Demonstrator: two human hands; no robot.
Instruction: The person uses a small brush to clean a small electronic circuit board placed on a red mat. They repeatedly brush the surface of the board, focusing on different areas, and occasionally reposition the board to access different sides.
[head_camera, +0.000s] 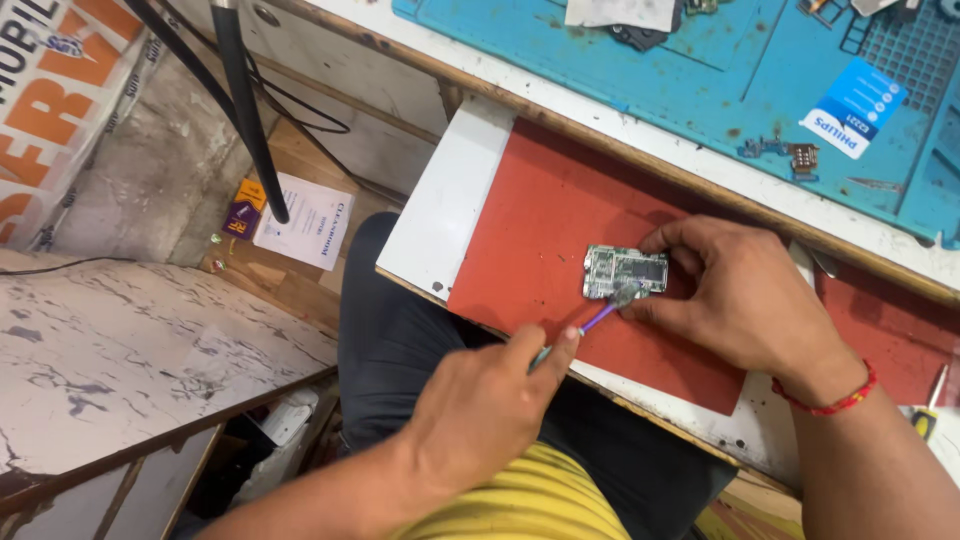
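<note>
Item one: my left hand (480, 400), lower centre of the frame, is gripping a thin brush (585, 327) with a purple-and-teal handle, fingers curled shut around it and the thumb lying along the shaft. The bristle end is touching the lower edge of the circuit board (625, 271).

Item two: my right hand (740, 295), right of centre, is pinning that small green circuit board down, thumb and forefinger pinching its right side, the other fingers folded behind. A red thread bracelet (828, 400) is circling the wrist.

Item three: the board is lying flat on a red mat (540, 230), mid-frame, which is covering a white pull-out shelf (450, 200) over my lap.

Item four: a blue work mat (700, 70) is stretching across the bench at upper right, carrying small parts and a white-and-blue card (850, 108).

Item five: a black stand pole (248, 110) is slanting down at upper left, ending near a white leaflet (305, 222) on the floor.

Item six: a marbled white surface (130, 350) is filling the lower left.
</note>
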